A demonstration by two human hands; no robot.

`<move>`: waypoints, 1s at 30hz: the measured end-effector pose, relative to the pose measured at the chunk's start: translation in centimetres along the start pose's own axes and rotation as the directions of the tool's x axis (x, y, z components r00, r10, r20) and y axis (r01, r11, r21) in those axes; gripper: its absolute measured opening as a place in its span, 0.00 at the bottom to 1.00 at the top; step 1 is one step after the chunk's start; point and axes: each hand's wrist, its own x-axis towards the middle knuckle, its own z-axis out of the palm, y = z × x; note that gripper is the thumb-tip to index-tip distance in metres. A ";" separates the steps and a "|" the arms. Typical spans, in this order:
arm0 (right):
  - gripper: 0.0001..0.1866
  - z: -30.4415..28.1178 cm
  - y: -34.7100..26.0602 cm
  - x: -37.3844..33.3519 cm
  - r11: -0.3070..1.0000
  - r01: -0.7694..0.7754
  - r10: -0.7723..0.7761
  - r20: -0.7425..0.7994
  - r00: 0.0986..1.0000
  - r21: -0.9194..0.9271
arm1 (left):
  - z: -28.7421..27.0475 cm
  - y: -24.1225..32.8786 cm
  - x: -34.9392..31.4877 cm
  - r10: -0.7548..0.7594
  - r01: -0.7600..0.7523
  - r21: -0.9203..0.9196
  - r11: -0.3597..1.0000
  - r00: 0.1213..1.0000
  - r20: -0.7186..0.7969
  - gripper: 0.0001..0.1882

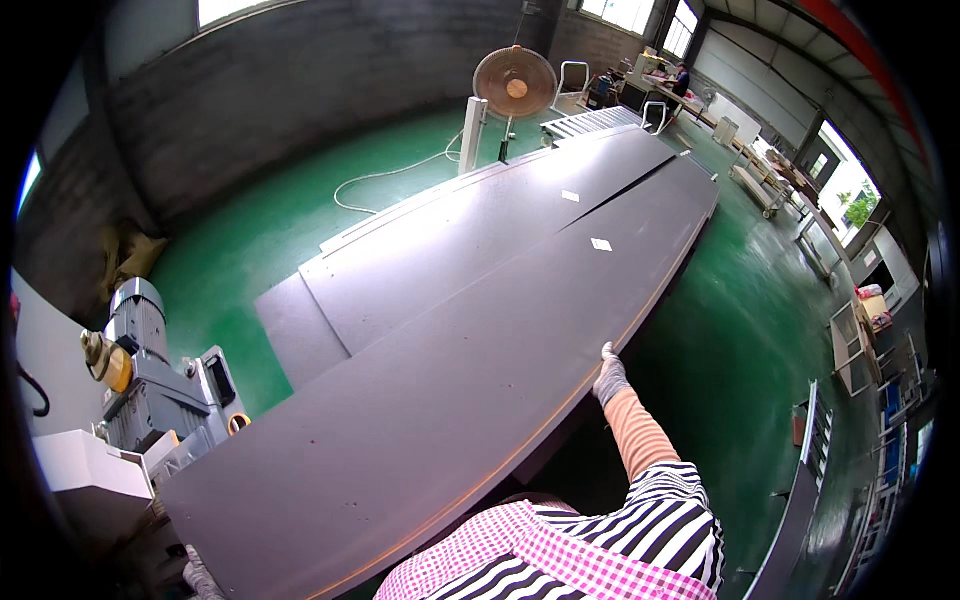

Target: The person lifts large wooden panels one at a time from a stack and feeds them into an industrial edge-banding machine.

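Note:
A long dark grey panel (430, 400) with an orange line along its near edge lies slantwise in front of me. My right hand (610, 378), in a grey glove, grips that near edge, with the thumb on top and the fingers hidden below. At the lower left my left hand (202, 577), also gloved, is closed on the panel's left end, and only part of it shows. Behind and partly under this panel lies a second grey panel (450, 225), with a narrow gap between them at the far end. Each carries a small white label.
A machine with a grey motor (138, 318) stands close to the panel's left end. Beyond the panels are a round fan (515, 85), a white post (473, 135) and a roller conveyor (600, 120). Racks (815, 440) stand on the right, and a person (681, 80) is far back.

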 end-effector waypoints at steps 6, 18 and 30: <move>0.40 -4.2 -10.4 5.0 0.754 0.233 -0.225 0.091 0.970 -0.615 | 5.1 9.1 -8.5 0.040 -0.034 -0.078 0.996 0.996 0.074 0.28; 0.36 -7.7 -18.8 14.4 0.096 0.256 -0.505 0.175 0.845 -0.962 | 22.3 23.6 -28.6 0.381 -0.338 0.312 0.888 0.920 -0.087 0.23; 0.38 -4.0 -13.5 20.4 0.137 0.261 -0.667 0.105 0.737 -0.956 | 35.2 29.9 -36.5 0.368 -0.457 0.445 0.770 0.888 0.276 0.45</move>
